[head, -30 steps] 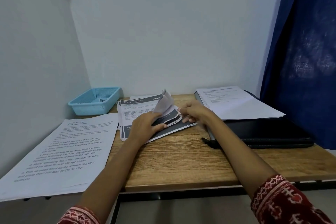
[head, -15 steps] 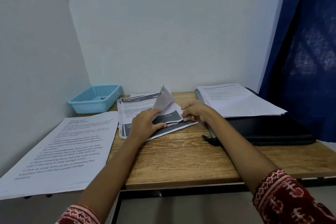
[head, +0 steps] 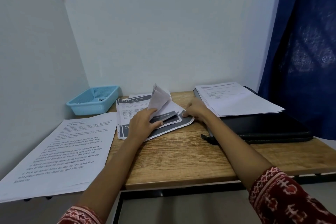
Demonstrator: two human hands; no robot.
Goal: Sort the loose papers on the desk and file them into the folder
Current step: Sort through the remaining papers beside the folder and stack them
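A stack of printed sheets with grey headers (head: 131, 107) lies mid-desk. My left hand (head: 143, 123) holds up the lower ends of a few top sheets (head: 160, 100), which curl upward, thumb under them. My right hand (head: 195, 110) pinches the right corner of a lower sheet (head: 188, 121) at the stack's edge. A black folder (head: 269, 129) lies closed at the right with a white paper pile (head: 236, 100) on top of it. A large text sheet (head: 63, 151) lies at the left, overhanging the desk.
A light blue plastic basket (head: 94, 99) stands at the back left against the wall. A blue curtain (head: 305, 42) hangs at the right. The wooden desk (head: 181, 158) shows bare wood in front of the stack; its front edge is near me.
The lifted sheets have curled up a little higher under my left hand. My right hand has shifted slightly along the corner of the lower sheet. The view dipped a bit.
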